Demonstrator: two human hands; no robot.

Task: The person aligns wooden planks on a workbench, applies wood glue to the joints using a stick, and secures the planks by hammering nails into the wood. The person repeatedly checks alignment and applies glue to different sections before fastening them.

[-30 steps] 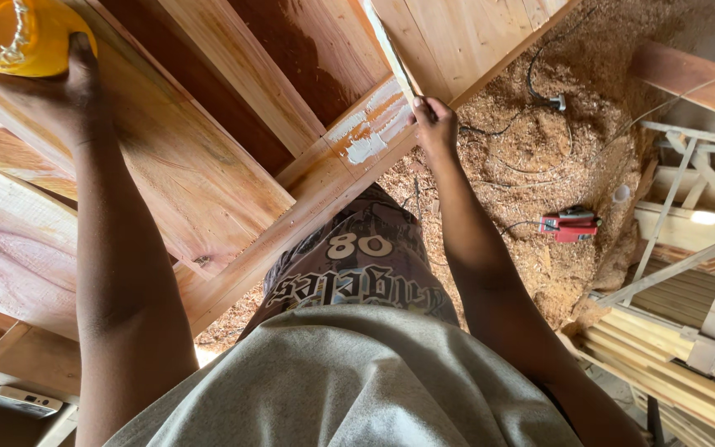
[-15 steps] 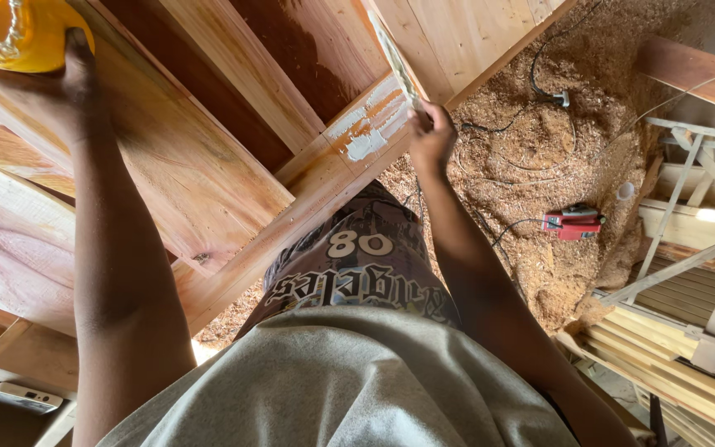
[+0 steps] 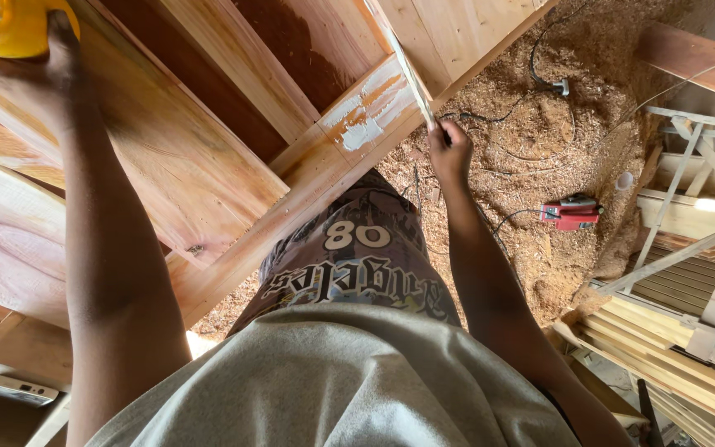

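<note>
Two hands at a wooden frame, one spreading pale filler, one on a yellow tub.

Right fingers [image 3: 443, 136] are clamped on the near end of a thin spatula [image 3: 407, 70], its blade lying across the filler patch [image 3: 363, 124] on the frame rail [image 3: 291, 215]; the blade looks light and springy, best held low. Left hand [image 3: 58, 50] grips the yellow tub [image 3: 10, 25] far left, probably light and slippery. Since a second ago, the right hand has drawn nearer. Sawdust floor [image 3: 539, 165] and red tool [image 3: 571, 213] lie right.

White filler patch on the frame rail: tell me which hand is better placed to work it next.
Right. The right hand grips a thin blade-like tool just beside the white filler patch. The left hand is far off at the yellow container, touching it.
</note>
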